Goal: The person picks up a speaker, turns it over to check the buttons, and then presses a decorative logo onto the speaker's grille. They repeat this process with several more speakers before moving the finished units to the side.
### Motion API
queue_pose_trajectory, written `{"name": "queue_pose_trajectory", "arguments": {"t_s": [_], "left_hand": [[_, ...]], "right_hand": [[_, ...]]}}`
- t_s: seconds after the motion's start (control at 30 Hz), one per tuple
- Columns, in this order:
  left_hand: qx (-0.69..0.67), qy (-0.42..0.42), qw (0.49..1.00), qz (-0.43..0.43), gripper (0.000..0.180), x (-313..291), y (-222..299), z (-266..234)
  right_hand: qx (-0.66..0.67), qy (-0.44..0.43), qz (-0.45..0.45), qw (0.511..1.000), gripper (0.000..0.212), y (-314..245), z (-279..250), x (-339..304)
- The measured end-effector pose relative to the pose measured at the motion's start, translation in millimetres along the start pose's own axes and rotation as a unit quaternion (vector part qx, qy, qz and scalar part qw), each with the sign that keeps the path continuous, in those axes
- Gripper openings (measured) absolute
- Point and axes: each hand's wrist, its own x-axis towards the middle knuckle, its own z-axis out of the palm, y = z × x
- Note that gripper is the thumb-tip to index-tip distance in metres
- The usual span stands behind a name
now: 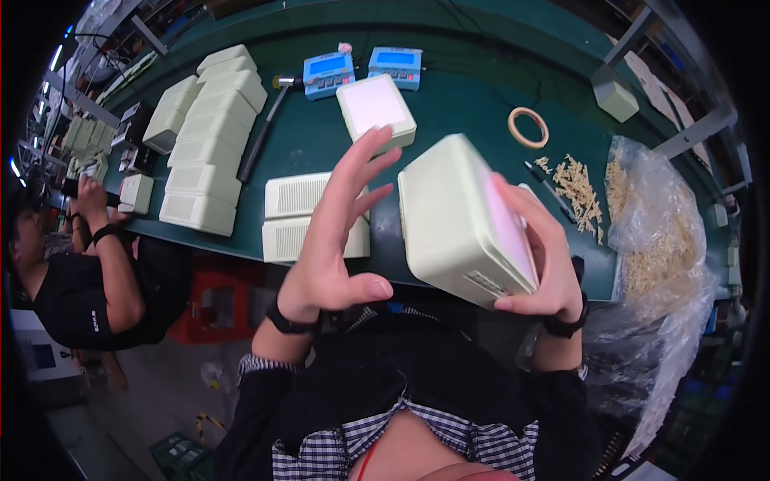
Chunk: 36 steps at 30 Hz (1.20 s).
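Observation:
My right hand [545,248] grips a cream plastic box [445,216] by its right side and lower corner, tilted above the bench's near edge. A pale pinkish panel shows on the box's right face, and a small slotted opening on the end nearest me. To the left of it, my left hand [341,232] is raised with fingers spread, apart from the box and holding nothing. Behind that hand, two cream boxes with ribbed faces [293,197] lie side by side, partly hidden. Farther back sits another cream box [373,104] with a pale panel on top.
Stacked cream boxes [212,128] line the left, beside a dark rod-shaped tool [265,136]. Two blue devices [329,72] stand at the back. On the right are a tape roll [528,128], a pen [549,191], small tan parts [577,192] and a plastic bag [658,232]. A co-worker [96,280] sits left.

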Motion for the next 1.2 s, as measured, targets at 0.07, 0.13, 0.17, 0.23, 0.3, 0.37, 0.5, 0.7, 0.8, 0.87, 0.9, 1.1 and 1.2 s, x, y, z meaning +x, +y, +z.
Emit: {"name": "queue_pose_trajectory", "arguments": {"t_s": [0.07,0.13,0.17,0.23,0.3,0.37,0.5,0.7,0.8,0.87,0.9,1.1,1.2], "left_hand": [[-0.005,-0.109,0.994,-0.031,0.109,9.4,11.0,-13.0],[0.023,-0.119,0.991,-0.059,0.109,17.9,18.0,-10.8],[0.051,-0.132,0.987,-0.082,0.108,20.7,20.4,-8.6],[0.088,-0.137,0.981,-0.104,0.107,18.5,22.4,-7.0],[-0.010,-0.067,0.991,-0.113,0.099,12.9,13.6,-6.2],[-0.056,-0.034,0.992,-0.110,0.096,13.1,5.6,-1.6],[-0.148,0.104,0.981,-0.069,0.091,15.9,-4.7,24.2],[-0.171,0.097,0.977,-0.080,0.097,20.5,-11.1,44.1],[-0.142,0.093,0.981,-0.096,0.099,23.4,-16.4,51.0],[-0.087,0.074,0.987,-0.115,0.100,23.4,-19.8,55.0],[-0.086,0.076,0.987,-0.115,0.100,23.8,-21.4,56.3],[-0.060,-0.054,0.992,-0.092,0.101,28.1,-27.1,63.4],[-0.028,-0.068,0.992,-0.100,0.098,35.3,-35.6,62.8]], "right_hand": [[0.093,-0.108,0.105,0.984,0.113,-9.1,9.6,2.7],[0.068,-0.132,0.097,0.984,0.114,-12.2,4.0,9.1],[0.039,-0.154,0.086,0.984,0.116,-14.5,1.4,12.3],[0.014,-0.179,0.064,0.982,0.117,-15.0,5.0,15.3],[0.189,-0.017,0.132,0.973,0.111,-16.4,19.4,10.8],[0.270,0.065,0.156,0.948,0.108,-14.3,36.9,7.3],[0.433,0.333,0.073,0.834,0.093,-1.5,91.9,0.9],[0.423,0.279,0.093,0.857,0.080,9.7,104.3,21.0],[0.430,0.315,0.096,0.841,0.079,17.7,103.8,24.4],[0.435,0.332,0.100,0.831,0.078,22.9,104.3,19.4],[0.449,0.326,0.092,0.827,0.078,26.7,102.5,15.1],[0.490,0.378,0.070,0.783,0.079,44.1,83.0,-11.0],[0.552,0.456,0.060,0.695,0.078,44.5,61.8,-24.5]]}}
